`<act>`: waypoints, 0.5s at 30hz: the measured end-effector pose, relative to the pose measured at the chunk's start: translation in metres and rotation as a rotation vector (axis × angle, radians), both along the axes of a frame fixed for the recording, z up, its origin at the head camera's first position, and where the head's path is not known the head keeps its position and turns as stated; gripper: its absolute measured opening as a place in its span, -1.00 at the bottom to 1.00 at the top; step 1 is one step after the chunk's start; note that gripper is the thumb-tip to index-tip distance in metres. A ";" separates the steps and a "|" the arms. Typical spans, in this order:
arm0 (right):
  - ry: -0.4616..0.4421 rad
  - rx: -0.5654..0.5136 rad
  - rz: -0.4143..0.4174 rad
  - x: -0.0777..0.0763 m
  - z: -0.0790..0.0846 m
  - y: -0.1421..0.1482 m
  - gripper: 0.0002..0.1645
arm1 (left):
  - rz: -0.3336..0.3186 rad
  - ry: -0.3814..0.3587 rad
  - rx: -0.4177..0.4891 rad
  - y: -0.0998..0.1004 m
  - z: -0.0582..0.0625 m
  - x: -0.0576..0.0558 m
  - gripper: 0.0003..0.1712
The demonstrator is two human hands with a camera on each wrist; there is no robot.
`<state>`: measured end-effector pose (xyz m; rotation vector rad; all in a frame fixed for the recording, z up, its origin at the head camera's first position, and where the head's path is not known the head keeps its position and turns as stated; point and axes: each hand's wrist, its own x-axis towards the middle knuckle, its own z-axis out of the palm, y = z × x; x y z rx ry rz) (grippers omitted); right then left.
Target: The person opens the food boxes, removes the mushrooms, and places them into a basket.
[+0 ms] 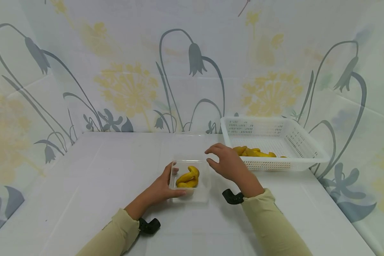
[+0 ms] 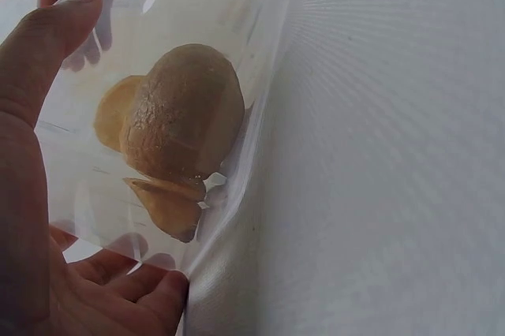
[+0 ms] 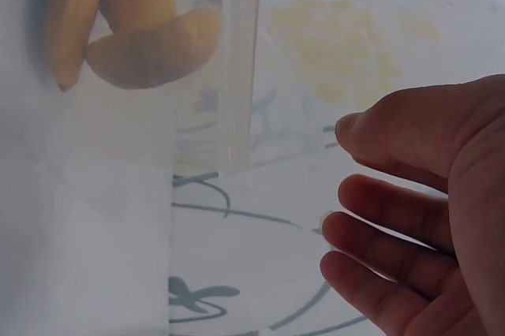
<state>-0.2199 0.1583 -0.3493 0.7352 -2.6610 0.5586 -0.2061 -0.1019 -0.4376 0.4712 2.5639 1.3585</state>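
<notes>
My left hand (image 1: 162, 185) grips a clear plastic box (image 1: 183, 162) by its left side, thumb along the near wall and fingers round the far side. Several yellow mushrooms (image 1: 188, 177) lie in the box; through its wall in the left wrist view, a rounded brownish cap (image 2: 185, 111) shows large. My right hand (image 1: 228, 161) hovers just to the right of the box, its fingers loosely bent and apart from the thumb. Nothing is between those fingers (image 3: 379, 202) in the right wrist view, where the box wall (image 3: 239, 76) stands to their left.
A white perforated basket (image 1: 275, 164) stands at the back right, with more yellow mushrooms (image 1: 254, 152) along its near side, partly behind my right hand. The white table (image 1: 92, 199) meets a flower-printed cloth (image 1: 134, 46) at the back and sides. Both wrists wear black straps.
</notes>
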 end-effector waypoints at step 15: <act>-0.112 0.053 0.091 0.006 -0.011 -0.023 -0.70 | -0.001 -0.002 0.014 0.000 -0.001 0.000 0.34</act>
